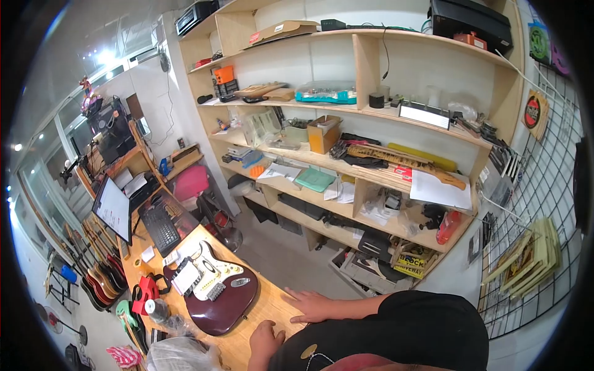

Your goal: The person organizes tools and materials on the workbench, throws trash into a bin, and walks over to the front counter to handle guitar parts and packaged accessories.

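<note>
A dark maroon electric guitar body [223, 312] with a white pickguard [212, 272] lies face up on the wooden table [272, 297]. A small white card or device [185, 277] sits over part of the pickguard. My right hand [308, 305] lies flat at the table's edge, fingers spread, to the right of the guitar and apart from it. Nearer my body, my left hand [266, 341] rests with its fingers curled and nothing visible in it. Neither hand touches the guitar.
A keyboard [159, 227] and monitor [113, 209] stand at the table's far end. A clear bottle [157, 310], plastic wrap [182, 355] and a red object [146, 293] crowd the left side. Loaded shelves [337, 162] and a wire grid [526, 204] line the walls.
</note>
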The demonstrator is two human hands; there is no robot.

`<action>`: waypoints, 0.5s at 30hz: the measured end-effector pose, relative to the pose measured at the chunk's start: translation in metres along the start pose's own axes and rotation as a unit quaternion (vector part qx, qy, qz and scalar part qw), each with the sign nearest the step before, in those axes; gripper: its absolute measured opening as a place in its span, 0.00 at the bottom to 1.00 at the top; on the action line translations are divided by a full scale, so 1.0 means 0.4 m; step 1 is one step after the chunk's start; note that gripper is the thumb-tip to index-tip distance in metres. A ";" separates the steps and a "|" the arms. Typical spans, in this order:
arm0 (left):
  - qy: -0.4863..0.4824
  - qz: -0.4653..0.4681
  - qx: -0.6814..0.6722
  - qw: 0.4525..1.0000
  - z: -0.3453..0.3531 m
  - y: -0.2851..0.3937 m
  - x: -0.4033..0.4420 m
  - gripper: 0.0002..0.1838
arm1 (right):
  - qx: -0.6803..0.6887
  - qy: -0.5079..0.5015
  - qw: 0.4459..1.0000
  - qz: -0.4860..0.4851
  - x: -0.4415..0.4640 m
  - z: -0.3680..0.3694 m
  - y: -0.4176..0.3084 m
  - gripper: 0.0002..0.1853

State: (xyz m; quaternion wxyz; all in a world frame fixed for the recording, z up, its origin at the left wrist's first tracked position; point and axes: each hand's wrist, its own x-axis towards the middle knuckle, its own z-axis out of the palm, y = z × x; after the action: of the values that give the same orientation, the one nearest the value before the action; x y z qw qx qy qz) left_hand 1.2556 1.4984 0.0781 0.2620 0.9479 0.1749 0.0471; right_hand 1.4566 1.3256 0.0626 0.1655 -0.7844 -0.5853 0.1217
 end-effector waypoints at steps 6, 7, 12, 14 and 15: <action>0.017 -0.057 -0.031 0.998 -0.014 0.034 -0.009 0.32 | 0.044 -0.044 0.994 0.086 -0.011 -0.030 -0.027 0.52; 0.001 -0.052 -0.020 0.998 -0.023 0.039 -0.006 0.32 | 0.064 0.023 0.996 0.050 -0.003 -0.012 -0.003 0.51; 0.010 -0.010 0.004 1.000 -0.007 0.010 -0.031 0.28 | 0.121 0.017 0.990 0.078 -0.003 -0.006 -0.032 0.49; 0.015 -0.034 -0.051 0.998 -0.042 0.026 -0.018 0.29 | 0.144 -0.038 0.987 0.064 0.017 0.014 0.001 0.47; 0.032 -0.029 -0.050 0.998 -0.051 0.028 -0.023 0.29 | 0.151 -0.013 0.987 0.052 0.026 0.059 0.037 0.48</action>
State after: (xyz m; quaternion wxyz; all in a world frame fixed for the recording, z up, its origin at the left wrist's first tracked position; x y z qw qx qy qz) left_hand 1.2468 1.4962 0.1014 0.3045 0.9262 0.2080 0.0787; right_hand 1.4635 1.3346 0.0353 0.2677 -0.7783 -0.5207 0.2270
